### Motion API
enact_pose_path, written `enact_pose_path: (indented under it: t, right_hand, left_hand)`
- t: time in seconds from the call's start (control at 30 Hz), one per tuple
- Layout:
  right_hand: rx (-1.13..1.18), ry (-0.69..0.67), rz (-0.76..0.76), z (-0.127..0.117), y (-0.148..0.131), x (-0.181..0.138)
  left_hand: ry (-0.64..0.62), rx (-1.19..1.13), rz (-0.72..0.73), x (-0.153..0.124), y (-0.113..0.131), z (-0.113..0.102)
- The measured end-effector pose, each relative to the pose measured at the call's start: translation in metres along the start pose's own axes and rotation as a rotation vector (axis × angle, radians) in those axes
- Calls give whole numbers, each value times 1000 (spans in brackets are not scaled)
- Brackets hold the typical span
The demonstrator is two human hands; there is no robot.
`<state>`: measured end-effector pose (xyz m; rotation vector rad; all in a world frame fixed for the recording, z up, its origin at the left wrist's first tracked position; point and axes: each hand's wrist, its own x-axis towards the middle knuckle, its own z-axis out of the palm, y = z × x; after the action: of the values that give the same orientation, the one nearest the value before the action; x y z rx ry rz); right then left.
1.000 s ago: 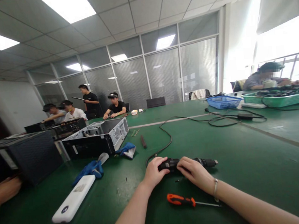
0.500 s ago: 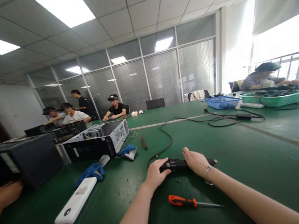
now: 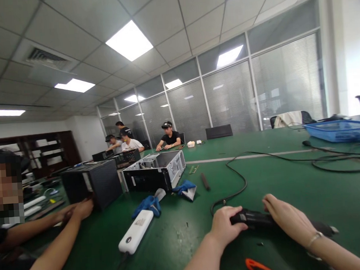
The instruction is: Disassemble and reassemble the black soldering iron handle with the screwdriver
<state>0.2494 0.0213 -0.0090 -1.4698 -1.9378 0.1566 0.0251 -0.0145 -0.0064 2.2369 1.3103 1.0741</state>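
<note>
A black corded electric screwdriver (image 3: 256, 219) lies sideways on the green table, its silver tip pointing right. My left hand (image 3: 224, 230) is closed around its rear end, close to where the cord runs off. Over the tool's middle and front lies my right hand (image 3: 289, 216), thumb and fingertips pinched together beyond the body; whatever they hold, if anything, is hidden. A small dark screw (image 3: 260, 243) rests just in front of the tool. Nearer to me, an orange-handled screwdriver (image 3: 257, 267) is cut off by the bottom edge.
An opened computer case (image 3: 152, 180) and a dark case (image 3: 101, 183) stand left, where a co-worker's hands (image 3: 82, 208) reach in. Also there are a white power strip (image 3: 137, 232), blue gloves (image 3: 148, 206) and a dark bar (image 3: 205, 181). A blue basket (image 3: 341, 132) sits right, near the looping cord (image 3: 243, 176).
The view has turned left, so everything sits further right, and the co-worker at the left now shows more fully. My hands keep about the same places on the electric screwdriver.
</note>
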Motion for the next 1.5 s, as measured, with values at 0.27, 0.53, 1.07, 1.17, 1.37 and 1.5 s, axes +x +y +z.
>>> enact_pose_path:
  t: [0.27,0.53,1.07,1.17,1.37,1.5]
  right_hand:
    - [220,-77,-82,7,-32,11]
    - [161,-80,-185,7,-25,2]
    - [150,-19,-162,19,-14,1]
    - [170,-23,-175,18,-14,2]
    - [186,-10,-196,6,-25,1]
    - [195,15,-222,1,-31,0]
  left_hand:
    - [-9,-1,21,1,0,-1]
    - [-48,25,44,2,3,-4]
    - [-55,47,81,-1,-2,-1]
    - [-77,54,79,0,0,-2]
    - [-71,63,87,5,1,-4]
    - [-69,67,93,6,-2,-3]
